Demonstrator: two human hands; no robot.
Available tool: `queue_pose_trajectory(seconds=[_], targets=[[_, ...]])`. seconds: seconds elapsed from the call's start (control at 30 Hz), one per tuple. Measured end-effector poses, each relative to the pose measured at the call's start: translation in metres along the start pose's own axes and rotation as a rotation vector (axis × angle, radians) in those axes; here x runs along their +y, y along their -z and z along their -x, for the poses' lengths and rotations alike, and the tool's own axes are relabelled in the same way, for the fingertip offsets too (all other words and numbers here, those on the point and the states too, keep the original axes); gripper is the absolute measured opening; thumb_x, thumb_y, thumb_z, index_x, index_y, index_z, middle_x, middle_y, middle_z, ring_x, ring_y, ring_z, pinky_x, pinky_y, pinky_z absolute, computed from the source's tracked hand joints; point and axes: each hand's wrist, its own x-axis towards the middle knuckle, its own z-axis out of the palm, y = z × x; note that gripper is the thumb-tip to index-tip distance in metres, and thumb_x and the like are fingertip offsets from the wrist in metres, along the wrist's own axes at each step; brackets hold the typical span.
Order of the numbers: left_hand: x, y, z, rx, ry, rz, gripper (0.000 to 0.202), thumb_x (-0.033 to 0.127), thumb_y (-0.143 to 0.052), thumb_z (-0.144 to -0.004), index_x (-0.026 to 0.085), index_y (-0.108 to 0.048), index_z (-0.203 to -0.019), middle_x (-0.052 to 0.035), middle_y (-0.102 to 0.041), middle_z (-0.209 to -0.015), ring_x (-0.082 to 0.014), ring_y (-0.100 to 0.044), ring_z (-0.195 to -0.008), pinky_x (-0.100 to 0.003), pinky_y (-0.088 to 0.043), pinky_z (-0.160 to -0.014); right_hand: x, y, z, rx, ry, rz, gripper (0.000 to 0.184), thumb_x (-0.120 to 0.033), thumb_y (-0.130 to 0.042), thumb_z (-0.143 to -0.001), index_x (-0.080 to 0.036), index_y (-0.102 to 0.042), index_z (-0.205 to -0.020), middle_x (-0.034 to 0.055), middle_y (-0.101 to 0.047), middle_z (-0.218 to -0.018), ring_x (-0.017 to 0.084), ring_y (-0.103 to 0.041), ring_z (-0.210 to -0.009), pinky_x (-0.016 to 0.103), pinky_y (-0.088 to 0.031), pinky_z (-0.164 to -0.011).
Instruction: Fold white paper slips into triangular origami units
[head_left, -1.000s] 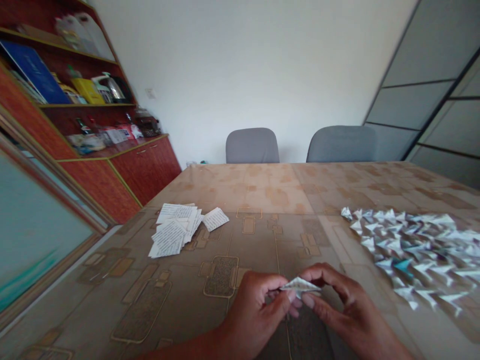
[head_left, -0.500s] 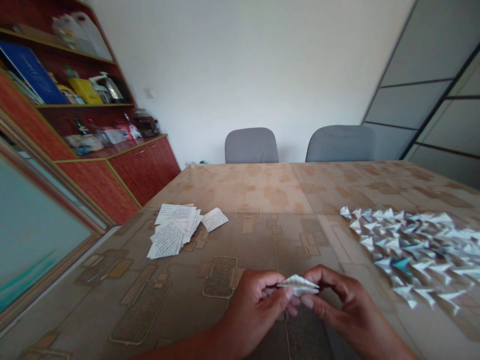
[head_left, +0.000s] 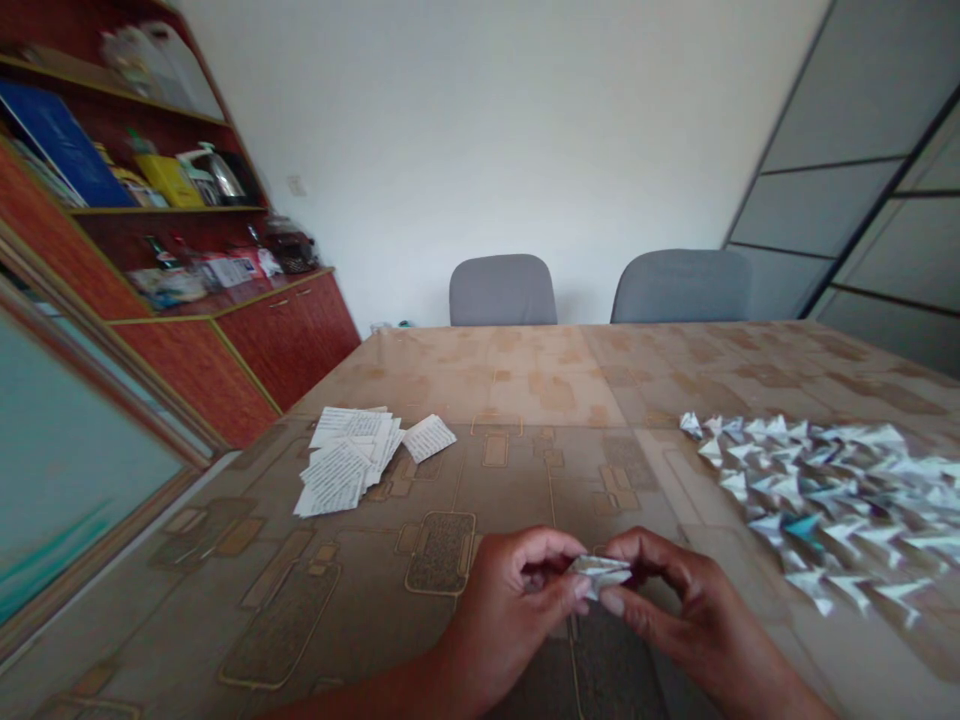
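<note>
A small folded piece of printed paper (head_left: 602, 572) is pinched between my two hands, low over the near part of the table. My left hand (head_left: 517, 605) grips its left end, thumb in front and fingers behind. At the other end my right hand (head_left: 679, 600) holds it between thumb and index finger. Fingers cover parts of the folds. Many folded paper pieces (head_left: 817, 490) stand in rows to the right, one of them teal. To the left lies a loose pile of flat printed paper slips (head_left: 341, 465), with a single slip (head_left: 430, 439) just beside it.
The table has a brown patterned cover (head_left: 510, 370). Two grey chairs (head_left: 502, 290) stand at its far edge, before a white wall. A red-brown cabinet (head_left: 292, 335) with loaded shelves is at the left, and grey sliding panels (head_left: 832, 190) are at the right.
My hands have drawn slightly closer together around the folded paper, and my fingers cover more of its ends. The pile and the rows of folded pieces have not moved.
</note>
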Motion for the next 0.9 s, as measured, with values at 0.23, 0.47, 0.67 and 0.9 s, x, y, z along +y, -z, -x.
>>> queue_pose_trajectory(seconds=[0.23,0.47,0.67,0.9], targets=[[-0.008,0.000,-0.001,-0.019,0.056,0.052,0.011,0.023,-0.066,-0.079,0.012,-0.067,-0.082,-0.0037,-0.067,-0.071,-0.0145,-0.065,-0.064,-0.024,-0.048,-0.062,0.006,0.001,0.001,0.037,-0.009,0.016,0.011,-0.028,-0.069,-0.079,-0.023,-0.068,-0.070,-0.0023,-0.070,-0.062,0.014,-0.064,-0.058,0.021,-0.050,-0.055],[-0.013,0.001,-0.002,-0.023,0.053,0.051,0.009,0.020,-0.066,-0.078,0.013,-0.064,-0.084,-0.0021,-0.067,-0.069,-0.0132,-0.064,-0.062,-0.023,-0.047,-0.059,0.009,0.002,0.001,0.045,-0.015,0.033,0.018,-0.031,-0.068,-0.081,-0.021,-0.066,-0.067,-0.0020,-0.066,-0.059,0.013,-0.062,-0.056,0.020,-0.049,-0.054],[-0.019,0.003,-0.002,-0.049,0.085,0.099,0.013,0.022,-0.069,-0.077,0.014,-0.060,-0.080,-0.0016,-0.066,-0.070,-0.0124,-0.063,-0.060,-0.022,-0.047,-0.056,0.003,0.001,0.002,0.040,-0.030,-0.014,0.022,-0.034,-0.068,-0.083,-0.022,-0.065,-0.064,-0.0026,-0.067,-0.059,0.013,-0.061,-0.057,0.020,-0.046,-0.054],[-0.010,0.002,-0.004,-0.066,0.175,0.184,0.022,0.028,-0.073,-0.072,0.012,-0.058,-0.076,-0.0013,-0.065,-0.069,-0.0111,-0.063,-0.055,-0.022,-0.047,-0.055,0.003,0.004,0.000,-0.079,-0.061,0.019,0.030,-0.040,-0.057,-0.089,-0.020,-0.064,-0.068,0.0003,-0.067,-0.064,0.016,-0.061,-0.062,0.023,-0.045,-0.057]])
